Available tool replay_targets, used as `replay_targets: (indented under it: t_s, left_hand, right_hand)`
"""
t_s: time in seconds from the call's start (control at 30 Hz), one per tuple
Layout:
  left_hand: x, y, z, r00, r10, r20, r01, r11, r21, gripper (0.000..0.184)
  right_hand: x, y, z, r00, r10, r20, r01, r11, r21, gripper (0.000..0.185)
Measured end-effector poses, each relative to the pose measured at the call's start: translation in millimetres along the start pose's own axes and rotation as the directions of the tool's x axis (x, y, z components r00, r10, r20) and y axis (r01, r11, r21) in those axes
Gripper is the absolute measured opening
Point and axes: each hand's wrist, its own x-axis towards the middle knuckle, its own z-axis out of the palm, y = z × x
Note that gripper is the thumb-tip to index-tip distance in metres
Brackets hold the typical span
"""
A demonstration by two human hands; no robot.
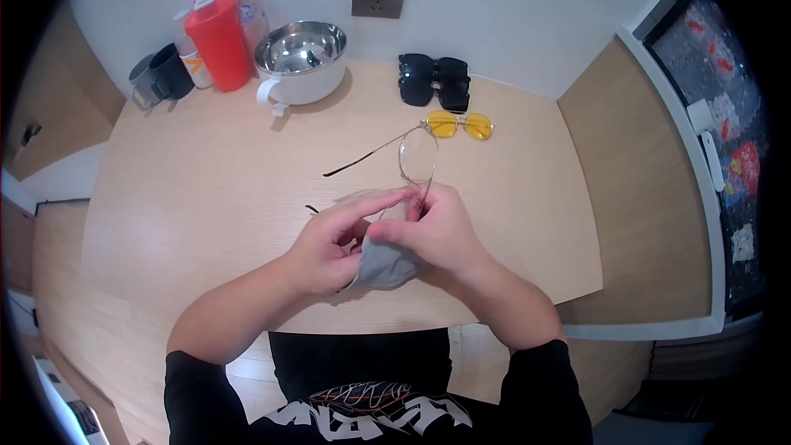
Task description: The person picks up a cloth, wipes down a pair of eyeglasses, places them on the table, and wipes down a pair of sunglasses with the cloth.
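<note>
Both hands are together above the near middle of the table, around a pair of thin gold-rimmed eyeglasses point(418, 156) and a grey cloth point(386, 265). One clear lens and a long temple with a dark tip stick out beyond the fingers; the rest of the frame is partly hidden. My right hand point(442, 231) is closed on the eyeglasses near the bridge, its thumb lying along the cloth's top edge. My left hand point(328, 247) grips the cloth, fingers reaching across to the right fingertips. Some of the cloth hangs below the hands.
Yellow-tinted glasses point(459, 125) and several stacked black sunglasses point(434, 82) lie at the back. A steel-lined white bowl point(303, 66), a red jug point(218, 41), a bottle point(252, 10) and mugs point(170, 71) stand back left. A wooden panel point(651, 189) borders the table's right side.
</note>
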Motion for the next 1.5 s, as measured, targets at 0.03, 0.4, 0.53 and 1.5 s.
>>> replay_targets:
  t_s: [0.03, 0.4, 0.53, 1.5]
  left_hand:
    - [1.2, 0.0, 0.3, 0.999, 0.037, 0.003, -0.037, 0.999, -0.006, 0.06]
    - [-3.8, 9.3, -1.8, 0.992, -0.112, -0.051, 0.113, 0.993, 0.016, 0.067]
    - [-7.4, 9.9, -0.7, 0.995, -0.083, -0.056, 0.083, 0.997, -0.003, 0.066]
    - [-3.4, 14.3, -6.5, 0.999, -0.026, -0.021, 0.024, 0.997, -0.075, 0.068]
  right_hand:
    - [1.3, 3.1, -0.1, 1.0, 0.005, -0.023, -0.003, 0.998, 0.07, 0.042]
    - [2.3, -4.5, -9.9, 1.0, 0.016, -0.019, -0.015, 0.999, 0.047, 0.039]
    - [7.2, -13.0, -21.1, 0.983, -0.056, -0.176, 0.087, 0.981, 0.176, 0.042]
    - [-6.3, -3.4, -9.6, 0.991, -0.091, 0.095, 0.101, 0.988, -0.113, 0.043]
